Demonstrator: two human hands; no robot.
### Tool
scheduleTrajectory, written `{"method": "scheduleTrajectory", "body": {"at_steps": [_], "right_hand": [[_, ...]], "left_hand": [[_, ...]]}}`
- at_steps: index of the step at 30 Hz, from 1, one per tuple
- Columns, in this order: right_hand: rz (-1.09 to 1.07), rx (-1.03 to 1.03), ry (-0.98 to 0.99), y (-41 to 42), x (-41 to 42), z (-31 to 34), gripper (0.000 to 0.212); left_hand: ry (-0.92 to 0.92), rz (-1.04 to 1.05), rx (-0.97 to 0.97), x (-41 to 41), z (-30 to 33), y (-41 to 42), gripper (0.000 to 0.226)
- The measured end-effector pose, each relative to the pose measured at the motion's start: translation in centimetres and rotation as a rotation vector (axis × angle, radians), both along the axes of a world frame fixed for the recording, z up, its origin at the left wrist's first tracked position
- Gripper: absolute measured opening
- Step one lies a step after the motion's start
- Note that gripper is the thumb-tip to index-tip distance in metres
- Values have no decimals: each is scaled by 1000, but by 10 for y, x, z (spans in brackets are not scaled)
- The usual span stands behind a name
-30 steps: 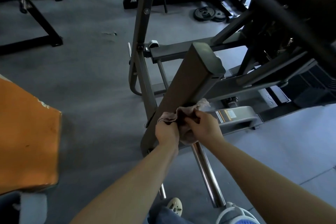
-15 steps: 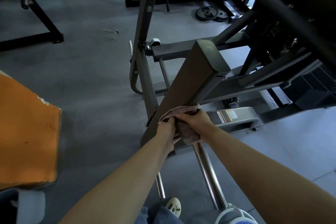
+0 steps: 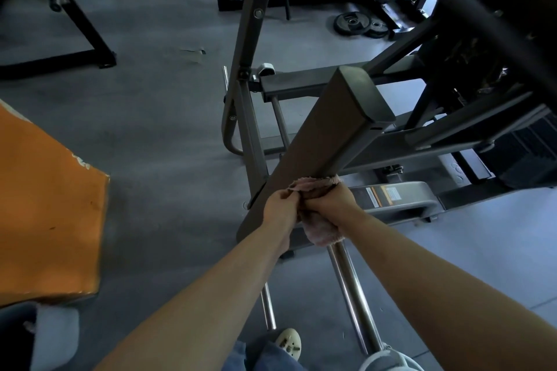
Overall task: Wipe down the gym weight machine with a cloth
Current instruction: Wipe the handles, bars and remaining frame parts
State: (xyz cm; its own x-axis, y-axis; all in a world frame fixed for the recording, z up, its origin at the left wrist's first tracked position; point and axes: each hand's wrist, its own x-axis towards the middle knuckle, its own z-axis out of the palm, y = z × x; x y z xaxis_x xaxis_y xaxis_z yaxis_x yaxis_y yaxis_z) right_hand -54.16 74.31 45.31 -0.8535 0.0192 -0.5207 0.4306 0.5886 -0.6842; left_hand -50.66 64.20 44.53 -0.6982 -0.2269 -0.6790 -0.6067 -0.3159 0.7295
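Cloth [image 3: 321, 230], pinkish and bunched, sits wrapped against the lower stretch of the slanted grey beam [image 3: 325, 135] of the weight machine, which carries it; its upper fringe folds over the beam's near edge and a loose tail hangs below the hands towards the twin chrome rails [image 3: 351, 289].

Both hands are closed on it. The left hand [image 3: 278, 209] pinches the cloth's left end with curled fingers, apparently to keep the fabric taut and stop it sliding round the beam. The right hand [image 3: 330, 203] grips the bulk of the cloth, knuckles towards the camera, pressing it against the beam's right face. Holding it from both sides likely lets the cloth hug two faces at once, so one stroke along the beam cleans more metal.

Whether the cloth reaches the beam's far underside is hard to say, since the hands cover that part.

The beam's capped top corner [image 3: 361, 93] lies well above the hands, so judging by position most of its length may be left to wipe. An orange pad [image 3: 45, 214] sits well apart on the left, and weight plates [image 3: 351, 21] lie on the floor beyond.
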Motion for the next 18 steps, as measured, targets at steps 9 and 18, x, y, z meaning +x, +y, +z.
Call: {"method": "scheduleTrajectory", "body": {"at_steps": [9, 18], "right_hand": [[28, 236, 207, -6, 25, 15, 26], [170, 406, 432, -15, 66, 19, 24]], "left_hand": [[-12, -28, -2, -8, 11, 2, 7], [150, -3, -51, 13, 12, 0, 28]]}}
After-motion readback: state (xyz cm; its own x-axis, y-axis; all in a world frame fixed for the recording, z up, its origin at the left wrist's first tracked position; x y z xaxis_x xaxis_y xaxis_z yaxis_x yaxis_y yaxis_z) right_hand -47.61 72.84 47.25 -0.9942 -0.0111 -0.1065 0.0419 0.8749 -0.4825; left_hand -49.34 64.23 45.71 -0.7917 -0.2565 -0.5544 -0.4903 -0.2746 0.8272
